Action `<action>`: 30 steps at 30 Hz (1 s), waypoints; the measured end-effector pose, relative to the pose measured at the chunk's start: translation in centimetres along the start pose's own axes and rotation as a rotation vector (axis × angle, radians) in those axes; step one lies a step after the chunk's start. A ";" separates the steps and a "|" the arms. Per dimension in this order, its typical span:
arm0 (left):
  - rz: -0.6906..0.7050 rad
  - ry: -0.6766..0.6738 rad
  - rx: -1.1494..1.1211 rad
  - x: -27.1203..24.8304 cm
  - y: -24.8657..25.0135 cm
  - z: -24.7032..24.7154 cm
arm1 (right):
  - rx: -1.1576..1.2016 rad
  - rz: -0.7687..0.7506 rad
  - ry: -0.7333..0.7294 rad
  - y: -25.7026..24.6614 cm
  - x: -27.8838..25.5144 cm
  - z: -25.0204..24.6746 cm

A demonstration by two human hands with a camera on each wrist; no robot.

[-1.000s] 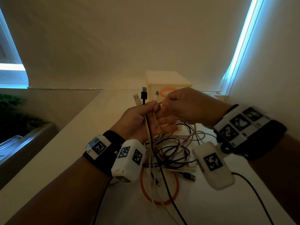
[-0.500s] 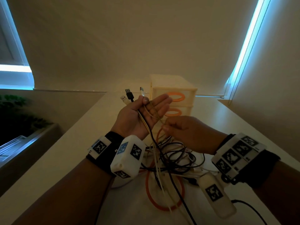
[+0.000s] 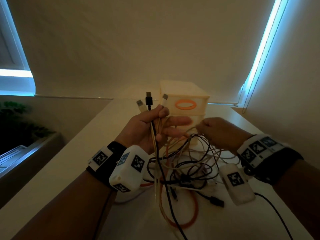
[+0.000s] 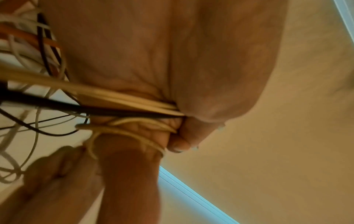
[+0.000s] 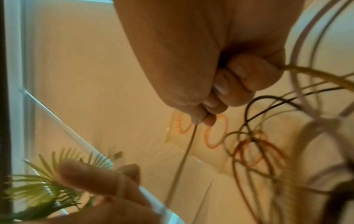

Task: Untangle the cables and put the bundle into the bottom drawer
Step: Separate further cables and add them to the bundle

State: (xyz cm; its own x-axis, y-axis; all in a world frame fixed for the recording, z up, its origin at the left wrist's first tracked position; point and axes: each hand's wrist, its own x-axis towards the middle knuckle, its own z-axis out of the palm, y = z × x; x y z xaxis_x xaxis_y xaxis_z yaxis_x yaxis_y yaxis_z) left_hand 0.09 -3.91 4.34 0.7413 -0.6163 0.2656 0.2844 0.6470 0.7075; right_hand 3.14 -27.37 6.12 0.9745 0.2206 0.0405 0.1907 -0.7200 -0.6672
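pale and black cables [image 3: 183, 163] hang tangled over the table [image 3: 69, 170] before the drawer unit [image 3: 185, 96]. left hand [image 3: 147, 129] grip clenched on plug ends, keeping them sorted; right hand [image 3: 218, 132] grip pinches one pale strand [image 5: 184, 159], drawn sideways, likely to free it.

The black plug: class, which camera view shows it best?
The head view: the black plug stands clear above the left hand, between two pale plugs. The left wrist view shows only its black cord; the right wrist view shows no plug.
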 end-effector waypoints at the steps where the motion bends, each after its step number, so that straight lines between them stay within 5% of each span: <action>1: -0.034 -0.022 0.022 0.0 -0.1 -0.2 | 0.048 -0.017 0.025 -0.9 0.1 -0.3; 6: -0.043 0.084 0.069 0.5 -0.6 -0.3 | 0.251 -0.159 0.058 -6.2 -1.0 -1.4; 11: 0.151 0.230 0.034 0.8 -0.5 -0.1 | -0.005 -0.368 -0.051 -8.1 -2.1 1.2; 18: 0.230 0.170 -0.042 0.7 -0.2 0.0 | -0.207 -0.506 -0.105 -6.1 -2.5 4.4; 23: 0.285 0.156 -0.190 0.3 0.5 -0.6 | 0.103 -0.308 -0.228 -2.2 -2.2 3.6; 30: 0.141 0.183 0.006 0.5 -0.5 -0.7 | 0.086 -0.063 -0.258 -0.3 0.0 3.2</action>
State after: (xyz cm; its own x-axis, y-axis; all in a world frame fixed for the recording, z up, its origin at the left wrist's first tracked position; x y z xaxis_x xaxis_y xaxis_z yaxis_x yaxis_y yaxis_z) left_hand 0.73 -4.18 3.68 0.8715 -0.4280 0.2395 0.1668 0.7178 0.6760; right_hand 2.68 -25.08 3.97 0.8968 0.4312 -0.0993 0.2286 -0.6436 -0.7304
